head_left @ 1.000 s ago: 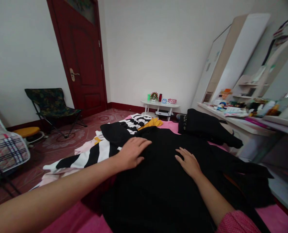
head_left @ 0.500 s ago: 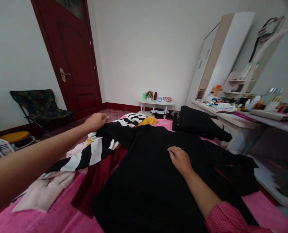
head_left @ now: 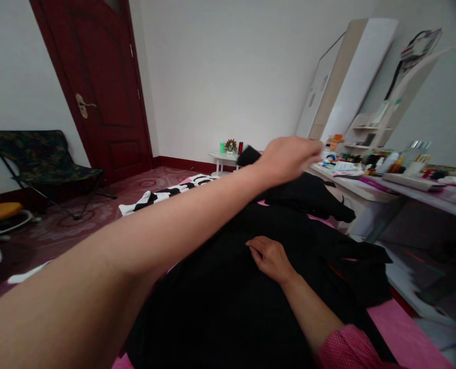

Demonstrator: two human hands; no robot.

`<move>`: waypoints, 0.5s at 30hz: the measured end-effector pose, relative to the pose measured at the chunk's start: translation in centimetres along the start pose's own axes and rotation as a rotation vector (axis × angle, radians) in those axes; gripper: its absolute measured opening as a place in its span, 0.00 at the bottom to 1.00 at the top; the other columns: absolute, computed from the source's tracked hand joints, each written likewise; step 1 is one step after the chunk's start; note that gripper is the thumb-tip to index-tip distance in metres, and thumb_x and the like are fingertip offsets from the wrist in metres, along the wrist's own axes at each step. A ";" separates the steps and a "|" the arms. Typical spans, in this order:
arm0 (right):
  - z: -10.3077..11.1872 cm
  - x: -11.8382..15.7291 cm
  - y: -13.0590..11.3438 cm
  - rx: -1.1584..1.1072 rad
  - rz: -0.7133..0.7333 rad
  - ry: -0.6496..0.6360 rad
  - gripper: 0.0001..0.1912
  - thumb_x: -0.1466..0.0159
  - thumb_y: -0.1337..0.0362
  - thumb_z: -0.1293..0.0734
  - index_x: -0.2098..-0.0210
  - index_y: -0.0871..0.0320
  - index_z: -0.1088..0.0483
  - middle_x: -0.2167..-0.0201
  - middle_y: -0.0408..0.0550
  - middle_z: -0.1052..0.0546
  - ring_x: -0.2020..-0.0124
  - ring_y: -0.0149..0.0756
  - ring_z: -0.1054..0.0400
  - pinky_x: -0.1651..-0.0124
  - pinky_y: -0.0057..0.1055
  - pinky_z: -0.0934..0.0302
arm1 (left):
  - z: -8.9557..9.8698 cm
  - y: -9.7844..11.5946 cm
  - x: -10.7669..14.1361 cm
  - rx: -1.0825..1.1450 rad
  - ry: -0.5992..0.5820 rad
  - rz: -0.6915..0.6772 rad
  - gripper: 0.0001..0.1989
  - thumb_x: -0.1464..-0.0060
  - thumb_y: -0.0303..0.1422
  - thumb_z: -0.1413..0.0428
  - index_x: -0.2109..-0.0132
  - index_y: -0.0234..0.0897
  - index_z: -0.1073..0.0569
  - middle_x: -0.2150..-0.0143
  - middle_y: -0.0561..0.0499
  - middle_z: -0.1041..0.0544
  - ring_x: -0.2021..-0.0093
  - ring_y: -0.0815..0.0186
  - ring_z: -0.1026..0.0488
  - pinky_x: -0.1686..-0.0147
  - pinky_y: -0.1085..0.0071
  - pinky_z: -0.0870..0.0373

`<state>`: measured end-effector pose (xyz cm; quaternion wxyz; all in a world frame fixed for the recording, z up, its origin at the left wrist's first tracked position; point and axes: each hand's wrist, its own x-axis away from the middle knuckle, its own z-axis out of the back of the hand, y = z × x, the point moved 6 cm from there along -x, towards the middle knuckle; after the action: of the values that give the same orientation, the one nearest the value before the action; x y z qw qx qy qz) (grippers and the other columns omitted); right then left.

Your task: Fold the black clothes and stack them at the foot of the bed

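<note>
A large black garment (head_left: 220, 297) lies spread over the pink bed cover (head_left: 404, 328). My left hand (head_left: 295, 156) is raised above its far part, closed round a part of the black garment; the fingertips are partly hidden. Beside the left wrist a black piece of cloth (head_left: 248, 155) sticks up. My right hand (head_left: 268, 256) rests on the middle of the garment, its fingers bent and pressed together on the fabric. Folded black clothing (head_left: 308, 197) lies behind, to the right. Striped black-and-white cloth (head_left: 170, 193) shows past my left forearm.
A camouflage folding chair (head_left: 39, 156) and a yellow stool (head_left: 0, 211) stand at the left, near the red door (head_left: 104, 87). A small white table (head_left: 222, 158) is by the far wall. At the right, a dresser (head_left: 366, 190) carries bottles and other small things.
My left hand has swung from the left across to the right and upward, carrying black cloth. My forearm now covers much of the striped cloth. The view has shifted slightly; my right hand stays on the garment.
</note>
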<state>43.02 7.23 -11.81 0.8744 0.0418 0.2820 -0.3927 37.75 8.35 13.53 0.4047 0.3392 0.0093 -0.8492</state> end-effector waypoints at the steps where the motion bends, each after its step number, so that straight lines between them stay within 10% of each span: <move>1: -0.1 0.1 0.0 0.005 -0.009 -0.019 0.12 0.35 0.68 0.41 0.58 0.55 0.27 0.62 0.46 0.22 0.60 0.35 0.29 0.57 0.30 0.37 | -1.2 3.2 1.1 -0.047 -0.018 -0.297 0.13 0.38 0.42 0.52 0.54 0.42 0.28 0.53 0.54 0.27 0.47 0.63 0.34 0.46 0.67 0.43; 4: -0.2 0.2 0.0 0.025 -0.026 -0.044 0.12 0.35 0.64 0.41 0.59 0.54 0.27 0.61 0.46 0.21 0.59 0.37 0.28 0.56 0.31 0.36 | -3.9 4.8 6.4 -0.123 -0.067 -0.593 0.14 0.37 0.39 0.53 0.55 0.36 0.28 0.60 0.49 0.25 0.55 0.62 0.30 0.54 0.68 0.38; 11: 0.2 -0.1 0.7 -0.017 -0.103 0.096 0.14 0.35 0.69 0.43 0.54 0.56 0.30 0.57 0.48 0.23 0.57 0.36 0.28 0.52 0.31 0.36 | -5.8 -11.9 19.1 -0.295 -0.409 0.116 0.27 0.53 0.38 0.40 0.45 0.36 0.33 0.49 0.41 0.30 0.50 0.53 0.30 0.53 0.62 0.33; 15: 0.3 -0.1 0.7 -0.096 -0.118 0.167 0.18 0.36 0.71 0.44 0.48 0.59 0.35 0.56 0.51 0.24 0.58 0.36 0.28 0.53 0.31 0.35 | -4.7 -15.6 26.1 -0.246 -0.579 0.416 0.32 0.54 0.40 0.41 0.42 0.35 0.36 0.50 0.39 0.27 0.53 0.51 0.27 0.54 0.60 0.32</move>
<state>43.61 7.69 -11.60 0.8242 0.0157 0.3741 -0.4248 18.06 2.45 -9.39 0.5920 0.0287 -0.0725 -0.8022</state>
